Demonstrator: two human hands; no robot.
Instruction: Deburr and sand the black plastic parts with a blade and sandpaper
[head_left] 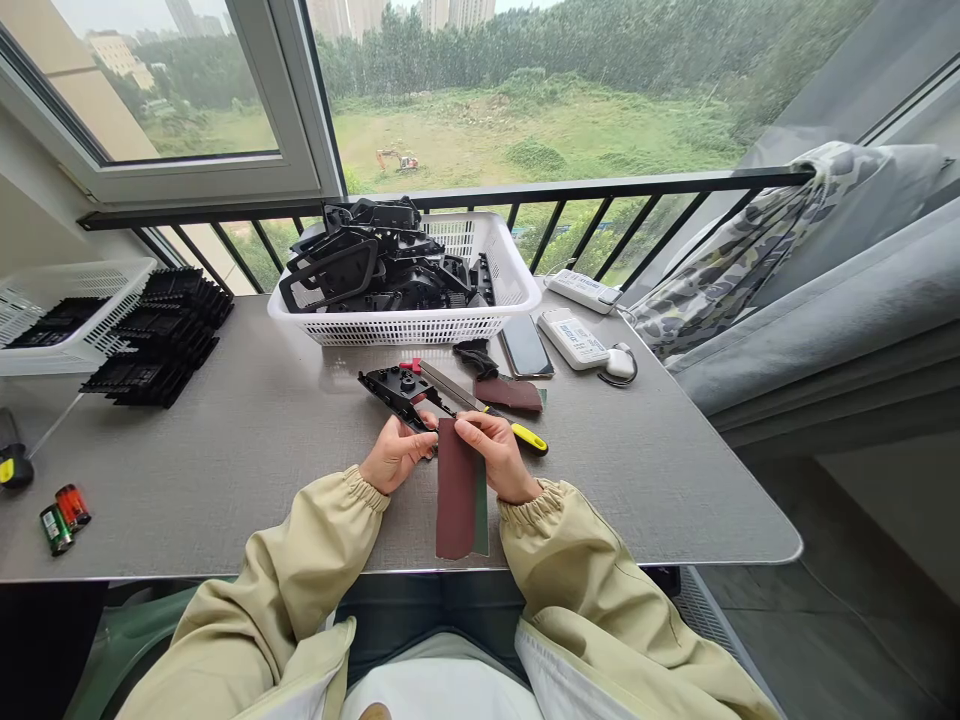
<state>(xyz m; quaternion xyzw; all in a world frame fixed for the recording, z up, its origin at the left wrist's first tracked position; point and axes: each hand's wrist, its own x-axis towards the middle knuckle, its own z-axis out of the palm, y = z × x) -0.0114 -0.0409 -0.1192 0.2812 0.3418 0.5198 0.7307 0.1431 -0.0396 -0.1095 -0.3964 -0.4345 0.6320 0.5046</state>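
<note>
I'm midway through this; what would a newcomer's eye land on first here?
Probably the white basket heaped with black plastic parts, at the back of the gray table. Next, the reddish-brown sandpaper strip hanging from the right hand near the front edge, beside the black plastic piece in the left hand. The red battery and green battery at the front left also stand out.

black part (pixel 396 386) looks hard plastic, slightly glossy | maroon strip (pixel 455 490) looks matt and paper-like | file blade (pixel 452 385) is dull grey metal | handle (pixel 531 438) is smooth plastic | basket (pixel 405 327) is white plastic | tabletop (pixel 637 480) has a fine-textured, satin finish | phone (pixel 527 347) is glossy | sleeves (pixel 315 530) are matt cloth
</note>
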